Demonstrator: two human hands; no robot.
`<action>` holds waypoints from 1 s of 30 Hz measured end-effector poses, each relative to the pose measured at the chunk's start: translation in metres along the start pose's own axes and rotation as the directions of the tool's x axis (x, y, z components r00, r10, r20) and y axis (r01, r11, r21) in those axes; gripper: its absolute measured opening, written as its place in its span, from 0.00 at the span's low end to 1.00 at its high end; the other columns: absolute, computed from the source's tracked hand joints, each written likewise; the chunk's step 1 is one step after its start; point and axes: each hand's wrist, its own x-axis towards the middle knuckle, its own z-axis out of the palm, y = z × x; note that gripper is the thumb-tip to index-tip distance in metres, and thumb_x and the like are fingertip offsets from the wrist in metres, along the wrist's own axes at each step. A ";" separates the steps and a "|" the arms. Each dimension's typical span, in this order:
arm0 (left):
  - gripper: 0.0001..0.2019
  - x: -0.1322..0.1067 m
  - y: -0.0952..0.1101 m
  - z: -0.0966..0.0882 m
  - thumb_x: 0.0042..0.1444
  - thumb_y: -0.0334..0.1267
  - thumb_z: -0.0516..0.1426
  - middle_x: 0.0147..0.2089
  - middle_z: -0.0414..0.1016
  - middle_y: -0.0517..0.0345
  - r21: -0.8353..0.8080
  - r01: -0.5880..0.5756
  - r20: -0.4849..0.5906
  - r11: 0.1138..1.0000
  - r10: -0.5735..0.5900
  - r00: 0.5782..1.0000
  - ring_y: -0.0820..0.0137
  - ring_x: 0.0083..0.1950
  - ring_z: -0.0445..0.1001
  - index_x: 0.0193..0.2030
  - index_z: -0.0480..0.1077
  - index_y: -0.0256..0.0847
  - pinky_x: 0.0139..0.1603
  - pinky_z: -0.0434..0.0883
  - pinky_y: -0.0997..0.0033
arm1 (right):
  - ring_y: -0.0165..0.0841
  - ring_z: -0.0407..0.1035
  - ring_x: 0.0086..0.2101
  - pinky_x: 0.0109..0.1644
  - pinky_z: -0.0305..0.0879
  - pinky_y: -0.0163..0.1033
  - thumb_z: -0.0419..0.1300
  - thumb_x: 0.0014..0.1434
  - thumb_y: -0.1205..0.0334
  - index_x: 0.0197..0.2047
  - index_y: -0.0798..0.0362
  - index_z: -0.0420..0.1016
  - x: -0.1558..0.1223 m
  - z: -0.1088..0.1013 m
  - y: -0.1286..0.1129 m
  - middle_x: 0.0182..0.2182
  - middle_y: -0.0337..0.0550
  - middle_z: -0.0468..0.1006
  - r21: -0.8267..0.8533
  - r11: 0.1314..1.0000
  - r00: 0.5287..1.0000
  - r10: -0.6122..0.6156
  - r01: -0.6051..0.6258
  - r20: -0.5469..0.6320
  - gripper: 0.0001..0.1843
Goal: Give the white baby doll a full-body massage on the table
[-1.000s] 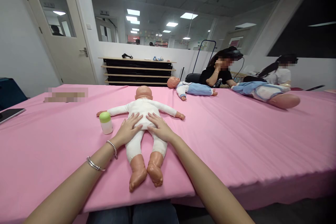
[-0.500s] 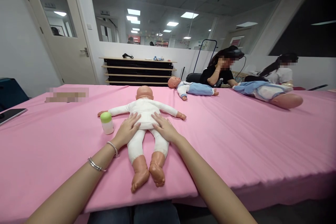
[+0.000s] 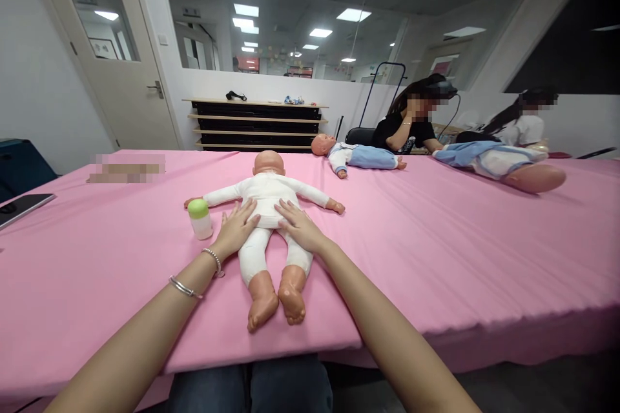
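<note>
A baby doll (image 3: 268, 188) in a white cloth suit lies face down in front of me, arms spread and feet toward me. My left hand (image 3: 238, 227) rests flat on the left side of its lower back and hip, fingers spread. On the right side, my right hand (image 3: 301, 227) lies open the same way, its fingertips on the lower back. Neither hand grips the doll. Left of my left hand, close to the doll's hand, stands a small bottle (image 3: 201, 221) with a green cap.
The pink tablecloth (image 3: 411, 258) covers the table. A doll in blue and white (image 3: 365, 156) lies at the back, another doll (image 3: 508, 168) farther right. Two people (image 3: 411, 122) sit beyond. A tablet-like device (image 3: 26, 208) lies at the left edge; low shelves (image 3: 259, 119) stand behind.
The whole view has shifted slightly, so the table and doll appear a little higher. Both hands stay on the doll's lower back; the right fingers sit slightly closer to its middle.
</note>
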 end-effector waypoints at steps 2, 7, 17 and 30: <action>0.29 0.002 -0.006 0.000 0.62 0.54 0.37 0.70 0.43 0.54 -0.022 0.141 -0.051 0.990 -0.142 0.989 0.52 0.70 0.33 0.67 0.48 0.46 0.63 0.34 0.36 | 0.39 0.38 0.65 0.66 0.34 0.58 0.40 0.64 0.49 0.65 0.46 0.52 0.001 -0.001 0.005 0.66 0.40 0.44 0.024 0.985 0.984 0.170 -0.169 -0.053 0.28; 0.30 0.004 -0.001 0.000 0.63 0.50 0.36 0.70 0.39 0.50 -0.071 -0.082 -0.154 0.994 0.070 0.986 0.63 0.71 0.35 0.68 0.47 0.35 0.68 0.40 0.54 | 0.36 0.37 0.65 0.68 0.33 0.52 0.39 0.65 0.49 0.67 0.51 0.48 0.000 -0.003 0.008 0.66 0.43 0.44 0.095 0.978 0.968 0.197 -0.184 -0.153 0.30; 0.30 0.005 -0.011 -0.001 0.63 0.49 0.36 0.70 0.41 0.50 -0.193 0.031 -0.038 0.981 -0.039 0.999 0.67 0.70 0.37 0.67 0.48 0.34 0.69 0.40 0.59 | 0.38 0.45 0.64 0.68 0.40 0.47 0.44 0.61 0.42 0.67 0.55 0.47 -0.003 -0.002 0.019 0.65 0.49 0.49 0.312 0.935 0.972 0.209 -0.166 -0.109 0.37; 0.34 0.002 -0.013 0.001 0.63 0.50 0.37 0.69 0.39 0.40 -0.049 0.203 -0.113 0.978 -0.208 0.972 0.58 0.70 0.36 0.68 0.41 0.26 0.68 0.42 0.51 | 0.44 0.37 0.65 0.66 0.33 0.58 0.43 0.62 0.47 0.66 0.60 0.48 0.000 0.001 0.031 0.65 0.55 0.46 0.035 0.897 0.840 0.426 -0.441 -0.335 0.35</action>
